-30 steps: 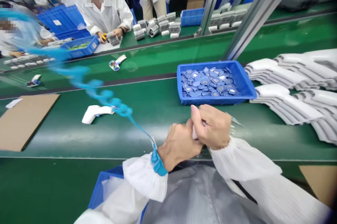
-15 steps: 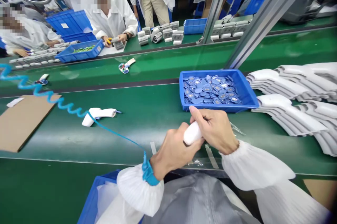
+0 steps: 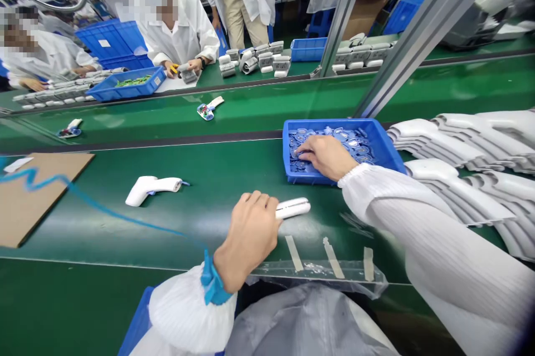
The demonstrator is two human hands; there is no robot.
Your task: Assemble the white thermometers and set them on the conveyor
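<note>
My left hand (image 3: 253, 228) is closed around a white plastic housing (image 3: 293, 208), whose rounded end with a dark seam line sticks out to the right; the rest of it is hidden in the palm. A blue wrist band (image 3: 215, 283) with a coiled cord is on that wrist. My right hand (image 3: 328, 156) reaches into a blue tray (image 3: 346, 178) full of small oval blue plastic parts (image 3: 363, 150). Its thumb and forefinger come together low among the parts, and what lies between them is hidden. A white gun-shaped housing (image 3: 152, 189) lies to the left on the green belt.
Stacked white shells (image 3: 455, 175) stand right of the tray. Cardboard (image 3: 42, 200) lies at left, and tape strips (image 3: 333, 258) are at the near edge. A metal post (image 3: 376, 83) rises behind the tray. Across the line, a co-worker (image 3: 179, 27) handles a grey part.
My right hand has left the white housing and moved up into the blue tray. My left hand keeps the housing and has shifted left. An open device on the far belt has moved slightly right.
</note>
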